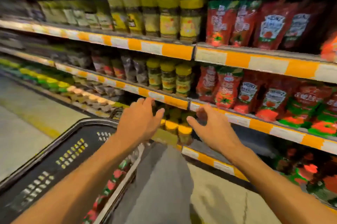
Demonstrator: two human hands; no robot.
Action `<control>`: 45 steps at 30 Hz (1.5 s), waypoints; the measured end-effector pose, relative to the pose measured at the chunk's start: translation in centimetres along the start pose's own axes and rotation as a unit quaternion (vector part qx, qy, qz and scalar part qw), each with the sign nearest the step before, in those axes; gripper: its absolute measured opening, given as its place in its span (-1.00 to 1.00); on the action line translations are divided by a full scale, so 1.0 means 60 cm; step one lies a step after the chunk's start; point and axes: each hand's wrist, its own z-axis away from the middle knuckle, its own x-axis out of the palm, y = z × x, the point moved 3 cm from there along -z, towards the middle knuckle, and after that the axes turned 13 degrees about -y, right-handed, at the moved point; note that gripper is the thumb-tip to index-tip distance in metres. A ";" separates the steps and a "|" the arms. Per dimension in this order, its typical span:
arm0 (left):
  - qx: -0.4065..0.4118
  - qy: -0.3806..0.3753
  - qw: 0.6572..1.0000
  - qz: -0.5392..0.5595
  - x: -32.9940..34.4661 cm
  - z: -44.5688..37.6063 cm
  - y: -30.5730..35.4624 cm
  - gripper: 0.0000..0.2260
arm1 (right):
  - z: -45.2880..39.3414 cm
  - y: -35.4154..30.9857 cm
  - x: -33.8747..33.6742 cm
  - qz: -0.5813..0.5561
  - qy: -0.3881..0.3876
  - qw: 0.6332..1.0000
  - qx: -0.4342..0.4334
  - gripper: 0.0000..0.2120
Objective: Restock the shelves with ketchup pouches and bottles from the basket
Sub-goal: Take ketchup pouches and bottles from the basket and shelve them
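Observation:
Both my hands hang empty in front of the shelves, fingers relaxed and spread. My left hand (139, 120) is above the far rim of the black basket (60, 152). My right hand (209, 127) is level with the edge of the middle shelf (238, 119). Red ketchup pouches (246, 92) stand in rows on that shelf, and more ketchup pouches (266, 24) stand on the shelf above. Inside the basket's right side I see red and green ketchup packs (113, 183). The picture is blurred by motion.
Yellow-lidded jars (169, 19) fill the shelves left of the pouches, and more jars (175, 128) sit low between my hands. My grey trouser leg (164, 178) is by the basket. The tiled aisle floor (27, 114) runs off to the left.

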 end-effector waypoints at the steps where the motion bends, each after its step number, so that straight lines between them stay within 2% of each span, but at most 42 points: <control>1: -0.021 0.005 1.000 -0.004 -0.014 0.015 -0.039 -0.58 | -0.014 -0.030 0.015 0.012 -0.013 1.000 -0.015 -0.67; 7: -0.184 0.024 0.982 0.016 -0.046 0.131 -0.253 -0.59 | -0.074 -0.179 0.139 0.055 -0.098 0.987 -0.113 -0.63; 12: -0.309 0.004 0.948 0.075 -0.004 0.230 -0.402 -0.57 | -0.114 -0.251 0.270 0.126 -0.196 0.960 -0.152 -0.65; 16: -0.399 -0.048 0.902 0.158 0.069 0.289 -0.493 -0.56 | -0.136 -0.276 0.383 0.164 -0.268 0.934 -0.172 -0.63; 20: -0.469 -0.070 0.849 0.235 0.153 0.329 -0.547 -0.53 | -0.155 -0.269 0.487 0.197 -0.342 0.906 -0.155 -0.58; 25: -0.544 -0.050 0.769 0.332 0.259 0.354 -0.582 -0.41 | -0.181 -0.218 0.584 0.225 -0.414 0.873 -0.122 -0.42; 29: -0.606 -0.028 0.704 0.369 0.322 0.359 -0.604 -0.28 | -0.207 -0.166 0.639 0.229 -0.441 0.864 -0.079 -0.28; 32: -0.633 -0.023 0.673 0.381 0.364 0.357 -0.621 -0.24 | -0.228 -0.142 0.667 0.222 -0.447 0.865 -0.058 -0.22; 36: -0.653 -0.027 0.652 0.385 0.406 0.352 -0.640 -0.23 | -0.263 -0.124 0.696 0.198 -0.428 0.881 -0.047 -0.28; 40: -0.691 -0.060 0.637 0.335 0.420 0.334 -0.650 -0.25 | -0.289 -0.102 0.726 0.171 -0.436 0.883 -0.021 -0.18; 43: -0.703 -0.082 0.645 0.289 0.427 0.331 -0.654 -0.33 | -0.299 -0.089 0.754 0.158 -0.442 0.883 -0.023 -0.19; 45: -0.697 -0.087 0.665 0.253 0.428 0.331 -0.660 -0.42 | -0.309 -0.085 0.774 0.187 -0.439 0.879 -0.023 -0.20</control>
